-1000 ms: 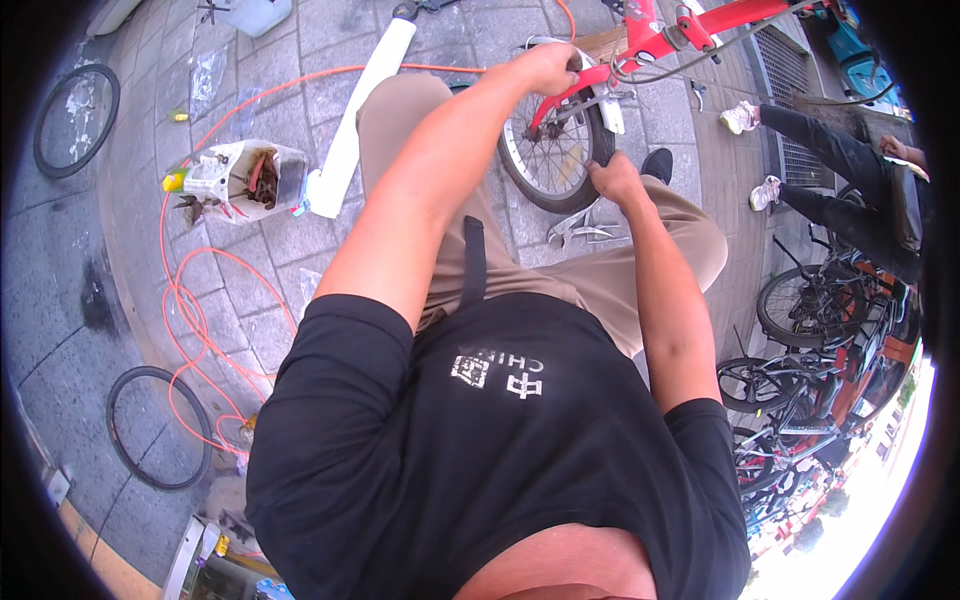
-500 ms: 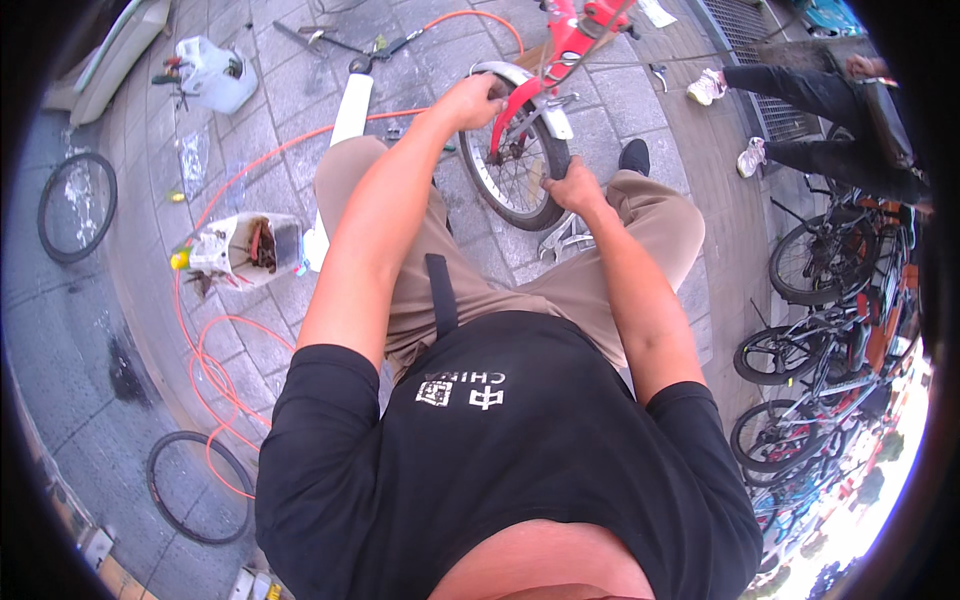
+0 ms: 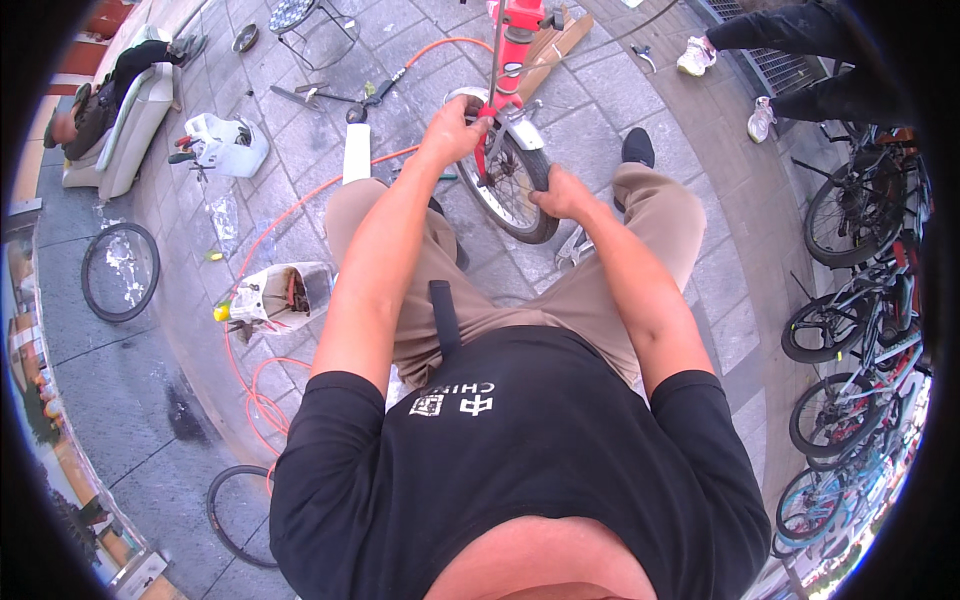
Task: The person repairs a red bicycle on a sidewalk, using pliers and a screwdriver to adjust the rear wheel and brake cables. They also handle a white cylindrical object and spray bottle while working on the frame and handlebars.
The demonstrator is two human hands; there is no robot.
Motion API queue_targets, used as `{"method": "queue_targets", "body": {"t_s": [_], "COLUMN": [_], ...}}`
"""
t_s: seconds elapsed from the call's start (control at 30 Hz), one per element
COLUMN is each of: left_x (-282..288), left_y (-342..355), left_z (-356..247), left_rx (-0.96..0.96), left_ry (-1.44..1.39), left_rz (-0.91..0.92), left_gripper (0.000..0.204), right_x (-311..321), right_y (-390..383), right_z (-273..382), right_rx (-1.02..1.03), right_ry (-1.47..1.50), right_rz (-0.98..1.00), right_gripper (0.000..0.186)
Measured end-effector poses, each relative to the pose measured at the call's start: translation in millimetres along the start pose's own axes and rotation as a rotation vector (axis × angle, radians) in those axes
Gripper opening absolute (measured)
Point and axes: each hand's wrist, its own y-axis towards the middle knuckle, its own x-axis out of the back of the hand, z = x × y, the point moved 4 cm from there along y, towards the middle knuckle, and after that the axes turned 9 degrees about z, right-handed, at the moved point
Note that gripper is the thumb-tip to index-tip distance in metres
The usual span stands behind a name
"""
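Observation:
A bicycle's front wheel (image 3: 512,200), with a black tyre and silver rim, stands between my knees in a red fork (image 3: 481,158). A silver mudguard (image 3: 524,133) arches over it. My left hand (image 3: 457,130) is closed at the wheel's upper left, its thumb against the fork; exactly what the fingertips press is hidden. My right hand (image 3: 563,193) grips the tyre on its right side, thumb on the near sidewall. The red frame (image 3: 515,45) rises beyond the wheel. Metal wrenches (image 3: 572,250) lie beside the tyre, near my right leg.
An orange hose (image 3: 300,205) snakes over the paving at left. Around it are a cut plastic container (image 3: 290,295), a white jug with tools (image 3: 225,145) and a loose tyre (image 3: 120,272). Parked bicycles (image 3: 845,215) line the right; a person's legs (image 3: 780,35) stand at upper right.
The view has shifted, bringing in a stool and a seated person at upper left. The red frame and fork have swung leftward over the wheel. Both hands stay on the wheel.

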Motion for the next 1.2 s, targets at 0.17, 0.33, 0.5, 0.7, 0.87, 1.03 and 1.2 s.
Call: {"method": "queue_targets", "body": {"t_s": [0.17, 0.33, 0.5, 0.7, 0.87, 1.03, 1.2], "left_x": [23, 49, 75, 87, 83, 102, 95], "left_y": [-14, -29, -46, -61, -48, -50, -57], "left_z": [-11, -22, -30, -38, -58, -74, -71], "left_rx": [0.0, -0.005, -0.035, 0.016, -0.076, -0.156, -0.14], "left_ry": [0.126, 0.026, 0.017, 0.135, 0.206, 0.237, 0.207], "left_rz": [0.008, -0.041, -0.018, -0.018, 0.012, -0.083, -0.17], "left_gripper": [0.043, 0.042, 0.041, 0.042, 0.043, 0.042, 0.043], "right_x": [39, 80, 96, 105, 94, 72, -25], "right_y": [12, 22, 28, 29, 27, -13, -69], "right_z": [-9, -33, -44, -45, -51, -65, -47], "right_rx": [0.048, 0.031, 0.024, 0.005, 0.005, -0.103, -0.153], "right_ry": [-0.001, -0.137, -0.184, -0.193, -0.153, -0.141, 0.015], "right_rz": [0.083, 0.147, 0.171, 0.173, 0.026, -0.315, -0.414], "right_gripper": [0.053, 0.052, 0.05, 0.058, 0.068, 0.089, 0.057]}}
